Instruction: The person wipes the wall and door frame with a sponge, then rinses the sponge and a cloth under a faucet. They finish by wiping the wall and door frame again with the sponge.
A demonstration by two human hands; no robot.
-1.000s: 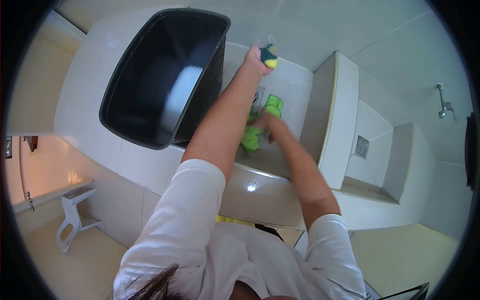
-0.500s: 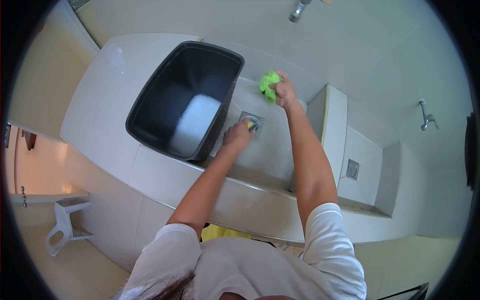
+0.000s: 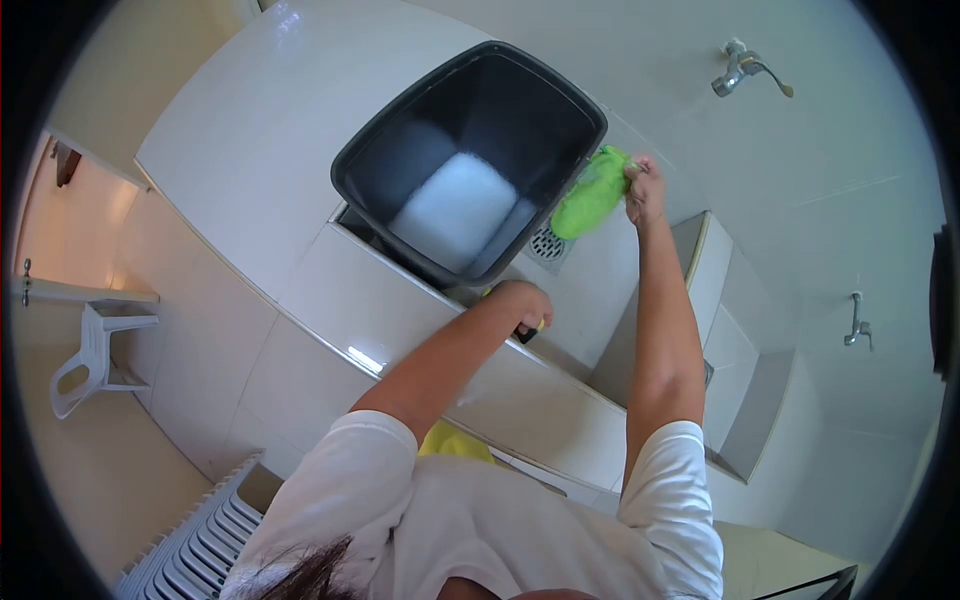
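My left hand is closed around a small yellow and black scrubber, low in the tiled basin beside its near wall. Higher up on the right, my right hand grips one end of a bright green cloth, which hangs out to the left over the basin near the drain grate. The black tub stands tilted at the left part of the basin, with white suds inside; its right rim is next to the cloth.
A metal tap sticks out from the wall above the basin, and another tap is further right. Along the near side runs the tiled ledge. On the floor at left are a white stool and stacked grey plastic seats.
The view has shifted. My left hand has moved from the drain toward the near basin wall with the scrubber. The green cloth, bunched before, now hangs spread out from my right hand.
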